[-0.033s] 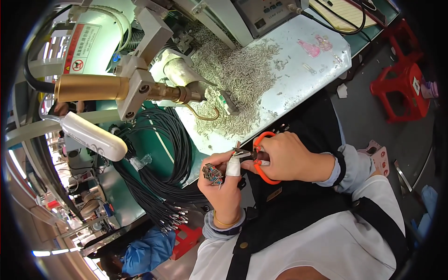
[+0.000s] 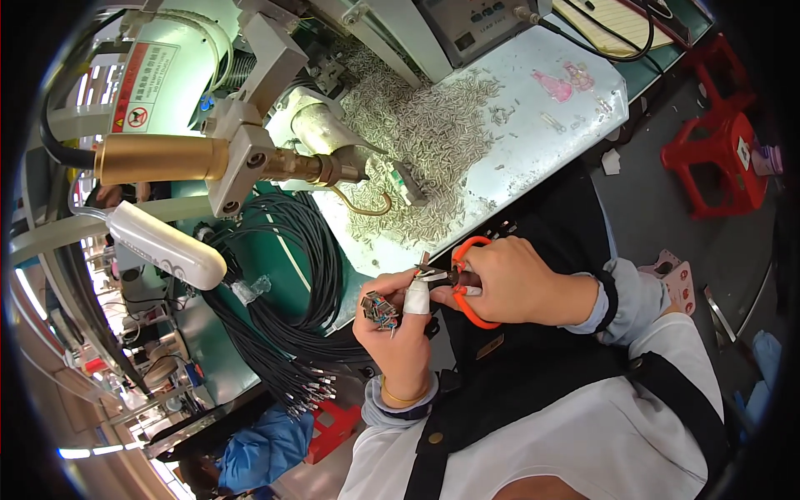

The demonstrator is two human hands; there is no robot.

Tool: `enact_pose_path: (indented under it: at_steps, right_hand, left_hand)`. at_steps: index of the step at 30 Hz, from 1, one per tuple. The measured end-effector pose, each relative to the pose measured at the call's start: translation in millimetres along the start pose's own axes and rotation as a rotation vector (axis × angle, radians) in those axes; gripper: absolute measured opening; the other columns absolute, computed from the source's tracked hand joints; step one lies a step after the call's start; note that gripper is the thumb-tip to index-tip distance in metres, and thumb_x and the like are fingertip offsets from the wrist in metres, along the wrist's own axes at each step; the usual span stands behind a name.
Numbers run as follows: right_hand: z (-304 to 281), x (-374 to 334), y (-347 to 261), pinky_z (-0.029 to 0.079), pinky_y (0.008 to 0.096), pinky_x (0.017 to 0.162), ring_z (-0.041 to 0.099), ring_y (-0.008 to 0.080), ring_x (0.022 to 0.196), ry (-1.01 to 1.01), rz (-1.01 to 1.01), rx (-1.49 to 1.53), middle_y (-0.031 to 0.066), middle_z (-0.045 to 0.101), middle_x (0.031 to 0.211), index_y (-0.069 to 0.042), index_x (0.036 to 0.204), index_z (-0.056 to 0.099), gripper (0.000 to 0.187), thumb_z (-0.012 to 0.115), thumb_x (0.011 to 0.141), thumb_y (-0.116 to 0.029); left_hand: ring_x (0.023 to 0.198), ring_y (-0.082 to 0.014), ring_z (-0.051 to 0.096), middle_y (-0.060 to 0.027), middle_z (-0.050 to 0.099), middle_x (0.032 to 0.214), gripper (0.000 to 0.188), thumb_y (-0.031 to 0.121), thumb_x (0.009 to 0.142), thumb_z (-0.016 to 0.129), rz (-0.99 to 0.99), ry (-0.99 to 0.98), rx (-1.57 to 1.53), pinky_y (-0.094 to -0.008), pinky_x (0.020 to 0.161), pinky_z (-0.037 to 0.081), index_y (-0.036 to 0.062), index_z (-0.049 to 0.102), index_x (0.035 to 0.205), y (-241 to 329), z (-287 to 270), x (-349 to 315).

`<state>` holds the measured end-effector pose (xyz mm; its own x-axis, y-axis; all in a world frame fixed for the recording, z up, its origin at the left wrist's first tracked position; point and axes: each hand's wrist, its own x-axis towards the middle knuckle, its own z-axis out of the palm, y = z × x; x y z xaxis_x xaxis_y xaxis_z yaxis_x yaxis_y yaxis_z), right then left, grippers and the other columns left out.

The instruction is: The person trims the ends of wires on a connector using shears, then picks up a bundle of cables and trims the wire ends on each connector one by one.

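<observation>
My right hand (image 2: 523, 282) is wrapped round a pair of orange-handled pliers (image 2: 473, 313). Their dark jaws point left and meet the tip of a small wired part (image 2: 424, 260) pinched in my left hand (image 2: 400, 346). White tape covers the left thumb. Also held in the left palm is a bundle of small metal-ended connectors with coloured wires (image 2: 381, 311). Whether the jaws are closed on a wire is too small to tell. Both hands are just off the near edge of the metal-topped bench (image 2: 533, 158).
Countless small silvery pieces (image 2: 442, 125) cover the bench top. A brass-coloured soldering head (image 2: 162, 158) reaches over them from the left. Beside it are a white lamp-like cylinder (image 2: 167, 244) and coiled black cables (image 2: 325, 275). Red stools (image 2: 721, 162) stand at the right.
</observation>
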<state>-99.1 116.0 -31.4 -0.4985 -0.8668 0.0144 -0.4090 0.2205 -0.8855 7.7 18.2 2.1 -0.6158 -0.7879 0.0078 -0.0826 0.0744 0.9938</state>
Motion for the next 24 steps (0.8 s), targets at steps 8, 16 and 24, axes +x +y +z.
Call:
enact_pose_path:
  at_steps: [8, 16, 24]
  right_hand:
    - [-14.1, 7.1, -0.9, 0.041, 0.0253, 0.039, 0.054, 0.0153, 0.043, -0.493, 0.429, 0.714, 0.0053, 0.052, 0.049, -0.002, 0.067, 0.050, 0.025, 0.055, 0.084, -0.020]
    - [-30.9, 44.7, -6.1, 0.042, 0.0233, 0.039, 0.052, 0.0108, 0.044, 0.147, 0.256, 0.648, 0.0039, 0.052, 0.058, -0.001, 0.074, 0.048, 0.019, 0.049, 0.086, -0.015]
    - [-25.4, 80.8, 5.1, 0.040, 0.0263, 0.040, 0.050, 0.0116, 0.043, 0.155, 0.100, 0.494, 0.0067, 0.050, 0.058, 0.001, 0.076, 0.045, 0.015, 0.050, 0.083, -0.011]
  left_hand:
    - [0.044, -0.0031, 0.032, 0.0011, 0.044, 0.061, 0.008, 0.005, 0.081, 0.056, -0.265, -0.096, -0.123, -0.0173, 0.039, 0.021, 0.0003, 0.052, 0.087, 3.4, -4.6, 33.5]
    - [0.043, -0.0022, 0.029, 0.0035, 0.039, 0.058, 0.008, 0.007, 0.083, 0.055, -0.388, -0.224, -0.439, -0.0171, 0.037, 0.019, 0.0026, 0.052, 0.089, -4.6, 7.3, 84.6]
    - [0.042, -0.0023, 0.029, 0.0028, 0.041, 0.059, 0.010, 0.007, 0.083, 0.055, -0.410, -0.259, -0.380, -0.0172, 0.037, 0.020, 0.0021, 0.051, 0.090, -7.1, 2.8, 94.7]
